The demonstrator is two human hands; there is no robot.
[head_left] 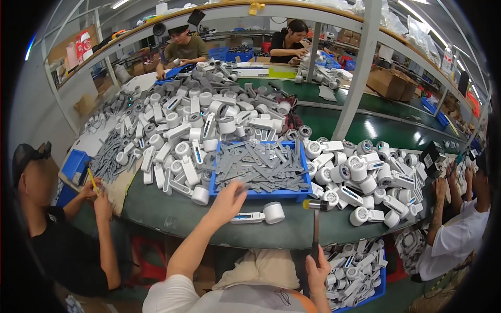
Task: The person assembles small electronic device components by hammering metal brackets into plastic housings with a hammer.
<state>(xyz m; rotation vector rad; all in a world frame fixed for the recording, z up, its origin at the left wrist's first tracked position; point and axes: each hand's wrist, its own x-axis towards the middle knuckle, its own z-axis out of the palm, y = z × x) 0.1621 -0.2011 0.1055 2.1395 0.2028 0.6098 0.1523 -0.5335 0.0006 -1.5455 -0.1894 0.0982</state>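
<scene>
My left hand (227,202) is raised at the front edge of a blue tray (255,194) heaped with grey plastic strips (261,161). Its fingers are pinched, and a motion-blurred grey strip (247,185) shows at the fingertips. Just below that hand, a white handheld fan (273,213) lies on the bench, its handle pointing left with a blue part showing in it. My right hand (317,271) is wrapped round the dark handle of a mallet (315,205), held upright over the bench's front edge. The mallet's head is black with a yellow end.
White fans (182,151) are piled left of the tray, and more fans (360,172) to its right. A blue crate (383,274) of fans stands below the bench at my right. Co-workers sit left, right and across. A metal post (357,73) rises behind the tray.
</scene>
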